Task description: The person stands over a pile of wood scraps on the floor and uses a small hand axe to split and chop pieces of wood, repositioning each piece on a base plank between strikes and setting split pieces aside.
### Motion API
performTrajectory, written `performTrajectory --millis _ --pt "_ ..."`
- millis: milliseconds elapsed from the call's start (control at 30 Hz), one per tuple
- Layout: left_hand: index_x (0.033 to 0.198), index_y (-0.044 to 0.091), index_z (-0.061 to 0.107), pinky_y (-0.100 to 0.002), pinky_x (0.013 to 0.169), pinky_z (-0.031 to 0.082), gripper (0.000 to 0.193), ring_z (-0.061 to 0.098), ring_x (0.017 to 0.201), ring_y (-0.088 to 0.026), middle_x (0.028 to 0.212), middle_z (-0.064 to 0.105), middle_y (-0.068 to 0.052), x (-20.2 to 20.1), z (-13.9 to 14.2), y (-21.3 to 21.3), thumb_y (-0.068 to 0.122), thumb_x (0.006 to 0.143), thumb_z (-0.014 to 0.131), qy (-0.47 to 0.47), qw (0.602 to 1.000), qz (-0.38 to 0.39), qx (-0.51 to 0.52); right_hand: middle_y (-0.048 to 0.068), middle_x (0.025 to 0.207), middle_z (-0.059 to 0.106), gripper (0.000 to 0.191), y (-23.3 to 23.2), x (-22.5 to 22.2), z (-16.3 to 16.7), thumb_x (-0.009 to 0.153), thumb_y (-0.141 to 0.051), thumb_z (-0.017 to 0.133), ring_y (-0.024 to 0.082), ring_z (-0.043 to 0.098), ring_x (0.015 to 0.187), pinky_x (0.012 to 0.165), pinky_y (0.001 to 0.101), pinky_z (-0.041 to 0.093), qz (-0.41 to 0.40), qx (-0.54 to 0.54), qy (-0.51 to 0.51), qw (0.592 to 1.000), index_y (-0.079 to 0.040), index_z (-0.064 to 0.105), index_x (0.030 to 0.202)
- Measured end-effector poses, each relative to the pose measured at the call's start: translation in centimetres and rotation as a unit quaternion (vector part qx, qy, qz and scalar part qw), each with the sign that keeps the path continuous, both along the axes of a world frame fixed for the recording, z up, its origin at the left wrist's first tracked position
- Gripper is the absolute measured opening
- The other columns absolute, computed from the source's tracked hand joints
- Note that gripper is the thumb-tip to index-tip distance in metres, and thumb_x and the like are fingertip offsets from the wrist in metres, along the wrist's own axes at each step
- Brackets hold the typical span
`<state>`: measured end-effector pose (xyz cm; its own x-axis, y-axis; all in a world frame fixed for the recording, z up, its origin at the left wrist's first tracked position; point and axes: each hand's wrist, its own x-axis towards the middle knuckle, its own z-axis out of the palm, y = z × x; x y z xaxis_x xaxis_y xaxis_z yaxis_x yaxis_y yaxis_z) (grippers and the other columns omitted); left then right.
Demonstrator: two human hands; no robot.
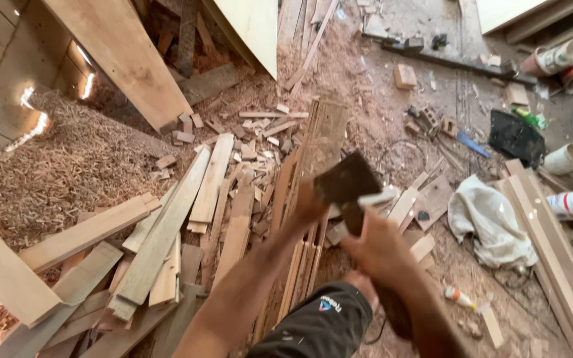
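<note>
Left arm: stretched forward and down, forearm bare.
Left hand [308,202]: fingers curled shut, knuckles away from us.
Right hand [379,248]: fisted tight, blurred.
Right forearm: angled in from lower right.

Soft, even daylight fills the scene with warm tones and faint shadows, while blown-out sun patches glare at the left edge on the sawdust pile [54,172], and motion blur smears the right hand [379,248] and the dark tool [347,180] it grips.
</note>
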<state>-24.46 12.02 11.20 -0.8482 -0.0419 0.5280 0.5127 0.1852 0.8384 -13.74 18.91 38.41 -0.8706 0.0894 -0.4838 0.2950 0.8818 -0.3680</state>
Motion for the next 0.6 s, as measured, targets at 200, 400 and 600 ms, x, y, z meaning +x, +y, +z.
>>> performTrajectory --millis 200,400,600 --pt "0.069 0.001 0.065 -0.036 0.049 0.069 0.029 0.065 0.053 -0.012 0.063 0.063 -0.002 -7.2 0.1 1.6 0.015 0.093 0.076 -0.228 0.913 -0.042 0.336 0.018 0.068 0.065 0.024 -0.2 -6.6 3.6 0.086 -0.006 0.067 0.022 0.061 0.045 0.038 0.0331 0.052 -0.038 -0.11 0.105 0.988 0.013 0.057 0.099" --pt "0.077 0.005 0.073 -0.03 0.038 0.047 0.021 0.06 0.049 -0.012 0.065 0.068 -0.004 -4.2 1.0 0.8 0.019 0.092 0.072 -0.235 0.962 0.016 0.136 0.014 0.068 0.062 0.03 -0.4 -12.1 -1.3 0.085 -0.001 0.069 0.021 0.056 0.042 0.035 0.0333 0.048 -0.006 -0.077 -0.084 0.993 0.012 0.052 0.107" --pt "0.079 0.005 0.066 -0.029 0.035 0.043 0.018 0.054 0.048 -0.013 0.063 0.061 -0.007 -6.2 0.9 1.5 0.016 0.094 0.067 -0.347 0.918 -0.013 0.191 0.016 0.073 0.062 0.026 1.2 -15.7 -0.1 0.09 -0.005 0.067 0.021 0.058 0.048 0.041 0.0313 0.051 -0.006 -0.067 -0.062 0.996 0.013 0.059 0.106"
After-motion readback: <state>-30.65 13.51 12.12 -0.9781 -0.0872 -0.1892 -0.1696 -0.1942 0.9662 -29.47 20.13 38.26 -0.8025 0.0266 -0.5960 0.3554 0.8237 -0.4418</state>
